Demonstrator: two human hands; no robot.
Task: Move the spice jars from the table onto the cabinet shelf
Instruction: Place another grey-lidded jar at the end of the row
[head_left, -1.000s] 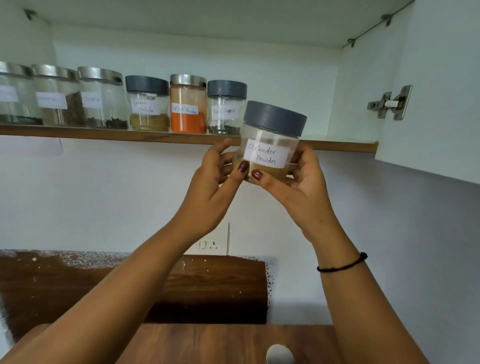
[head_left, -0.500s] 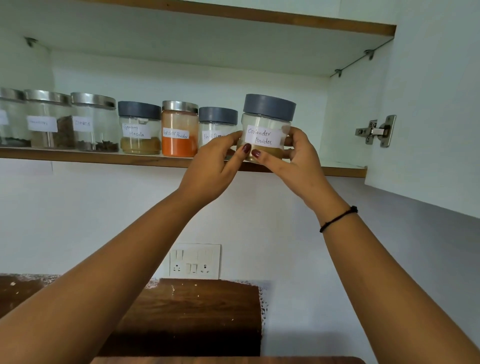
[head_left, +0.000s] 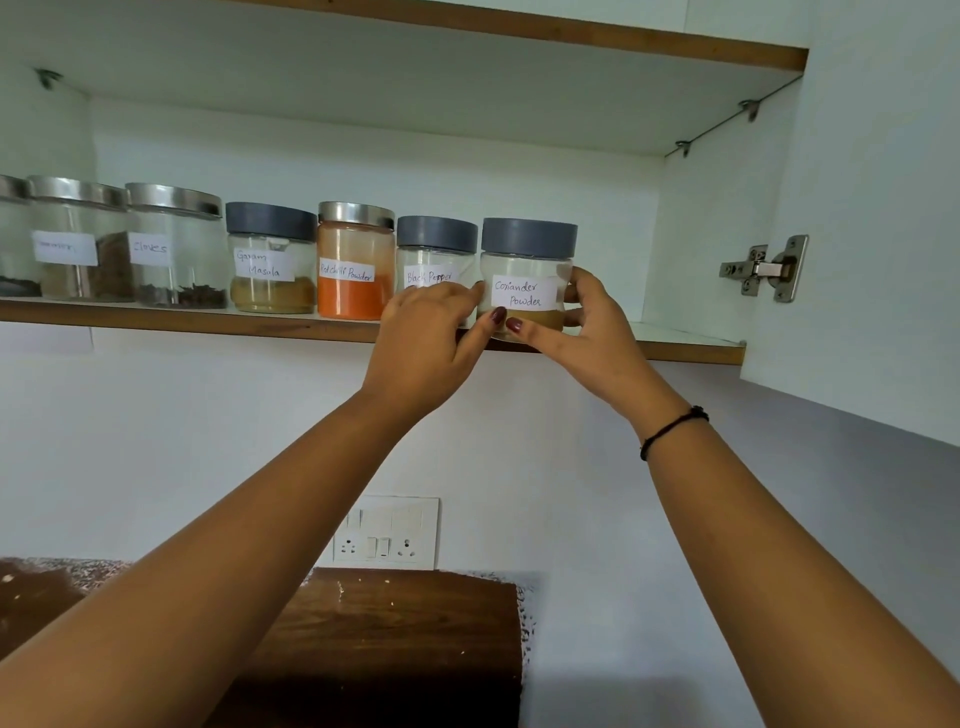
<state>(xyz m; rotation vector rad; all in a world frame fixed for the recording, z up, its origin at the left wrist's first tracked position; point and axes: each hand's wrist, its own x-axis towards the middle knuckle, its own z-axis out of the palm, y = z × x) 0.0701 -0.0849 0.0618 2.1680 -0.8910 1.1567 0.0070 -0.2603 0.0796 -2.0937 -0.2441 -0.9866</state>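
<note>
A clear jar labelled Coriander Powder (head_left: 525, 280), with a grey lid, stands on the wooden-edged cabinet shelf (head_left: 208, 323) at the right end of a row of jars. My left hand (head_left: 431, 338) grips its left side and my right hand (head_left: 587, 332) its right side, thumbs at the front. To its left stand the Black Pepper jar (head_left: 435, 254), the orange Red Chilli Powder jar (head_left: 355, 262), the Garam Masala jar (head_left: 270, 260), the Cloves jar (head_left: 176, 247) and more steel-lidded jars (head_left: 67, 239). The table's top is out of view.
Bare shelf (head_left: 685, 338) lies right of the coriander jar, up to the cabinet side wall. The open white cabinet door (head_left: 883, 208) with its metal hinge (head_left: 766, 267) hangs at the right. A socket plate (head_left: 385, 532) and a dark wooden board (head_left: 395, 634) are below.
Both hands have lifted the coriander jar from chest height up to the shelf and set it down beside the Black Pepper jar. The camera has tilted upward.
</note>
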